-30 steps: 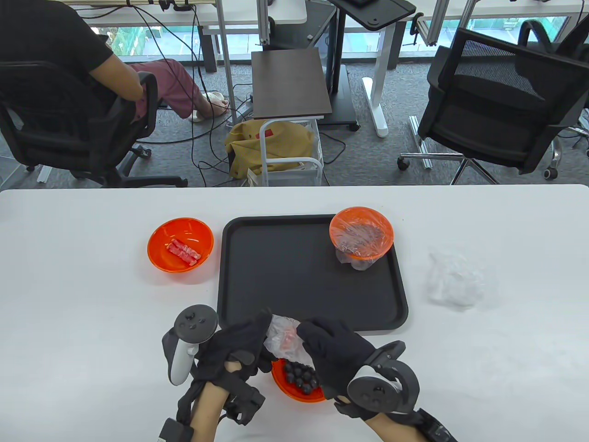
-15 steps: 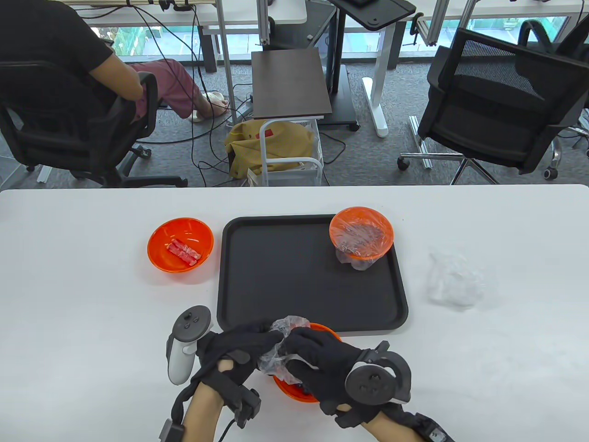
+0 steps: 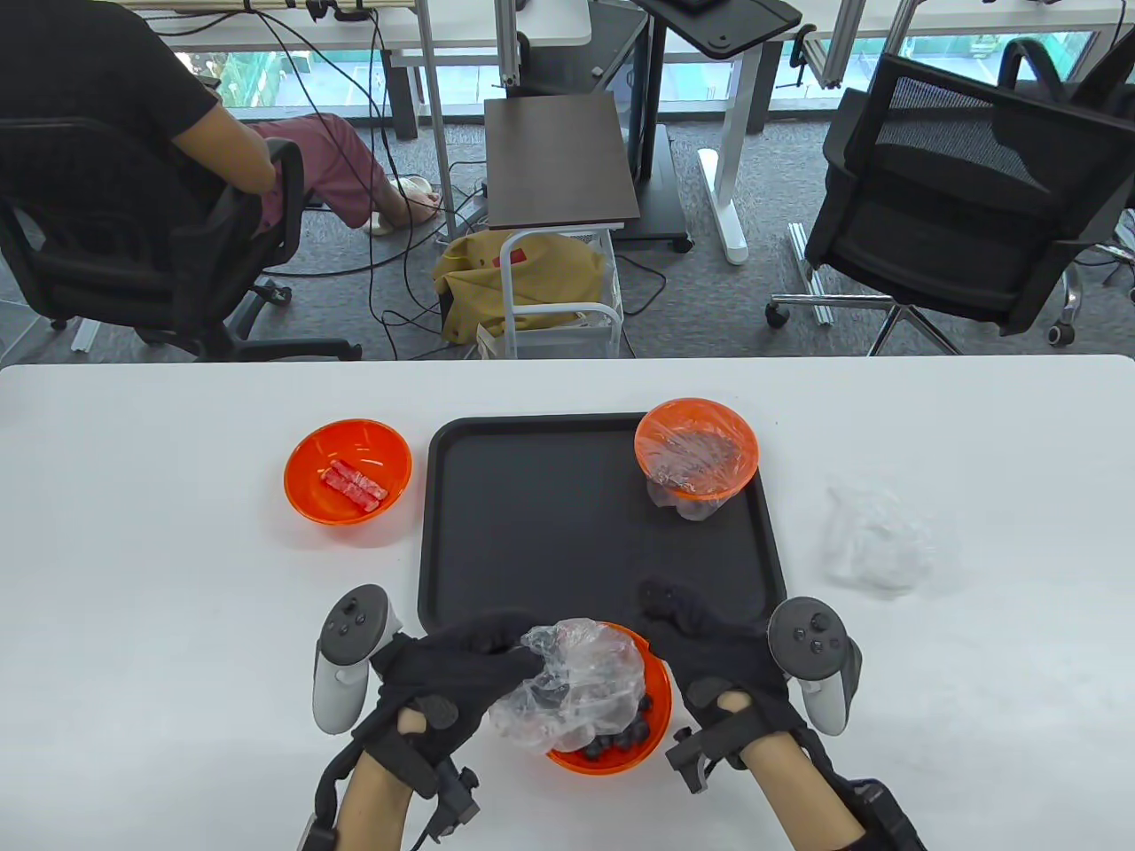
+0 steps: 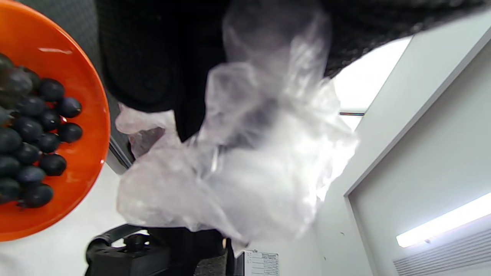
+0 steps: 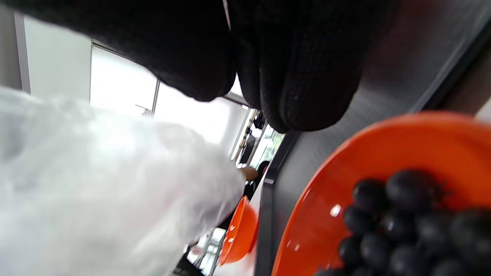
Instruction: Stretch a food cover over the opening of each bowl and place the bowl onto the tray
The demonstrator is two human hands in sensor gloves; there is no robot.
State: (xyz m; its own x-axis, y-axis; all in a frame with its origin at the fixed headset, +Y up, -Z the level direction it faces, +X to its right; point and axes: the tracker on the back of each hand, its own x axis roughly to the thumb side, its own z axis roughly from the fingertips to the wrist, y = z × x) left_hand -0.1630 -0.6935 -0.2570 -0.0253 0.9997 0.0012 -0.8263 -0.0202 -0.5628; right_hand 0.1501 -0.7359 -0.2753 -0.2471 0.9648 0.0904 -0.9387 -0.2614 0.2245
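An orange bowl (image 3: 658, 700) of dark grapes (image 3: 621, 736) stands near the table's front edge, just below the black tray (image 3: 550, 532). My left hand (image 3: 519, 643) pinches a crumpled clear food cover (image 3: 581, 678) that hangs over the bowl's left half. The left wrist view shows the cover (image 4: 238, 168) bunched under my glove, beside the bowl (image 4: 80, 115). My right hand (image 3: 661, 607) is to the right of the bowl, its fingers stretched toward the tray's front edge and holding nothing. Its fingertips (image 5: 307, 76) hang above the bowl (image 5: 345, 161).
A covered orange bowl (image 3: 696, 448) stands in the tray's far right corner. An uncovered orange bowl with red pieces (image 3: 348, 472) is left of the tray. A heap of spare clear covers (image 3: 878, 541) lies to the tray's right.
My right hand has let go of the cover and swung out to the right of the bowl. The cover now hangs from my left hand alone, and the grapes show again.
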